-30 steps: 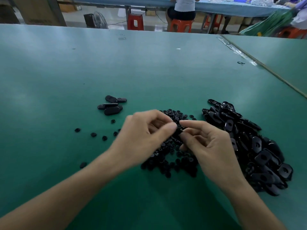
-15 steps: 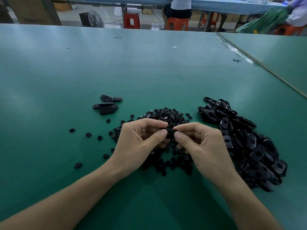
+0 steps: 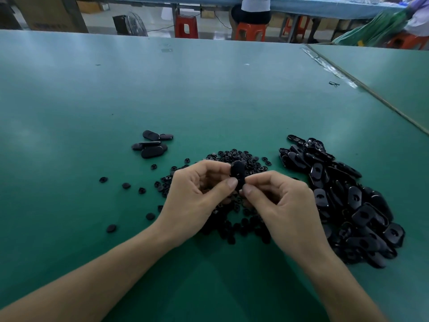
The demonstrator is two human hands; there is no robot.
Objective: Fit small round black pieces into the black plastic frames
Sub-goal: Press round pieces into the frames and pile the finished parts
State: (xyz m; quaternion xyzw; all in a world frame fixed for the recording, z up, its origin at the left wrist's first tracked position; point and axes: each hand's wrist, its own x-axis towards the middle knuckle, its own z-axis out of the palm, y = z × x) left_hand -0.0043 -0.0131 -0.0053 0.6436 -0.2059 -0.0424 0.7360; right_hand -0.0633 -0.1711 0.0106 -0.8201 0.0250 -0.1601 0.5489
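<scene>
A green desk (image 3: 209, 96) carries three groups of black parts. To the right lies a big heap of black plastic frames (image 3: 348, 201), each with a hole near one end, stacked loosely over one another. In the middle sits a pile of small round black pieces (image 3: 241, 156), partly hidden under the hands, with loose ones scattered to the left (image 3: 126, 185). Further left and back, well apart from the heap, is a small cluster of frames lying smooth side up (image 3: 151, 145). Beyond the desk's far edge stand red stools (image 3: 186, 26), a floor fan (image 3: 133, 24) and a seated person (image 3: 254, 10) at another blue-topped bench.

Both forearms reach in from the bottom edge and meet over the round-piece pile. The left hand (image 3: 197, 196) and right hand (image 3: 285, 203) together pinch one frame (image 3: 238, 174) between thumbs and forefingers, holding it upright above the pile, the other fingers curled in. Whether a round piece is seated in it cannot be told.
</scene>
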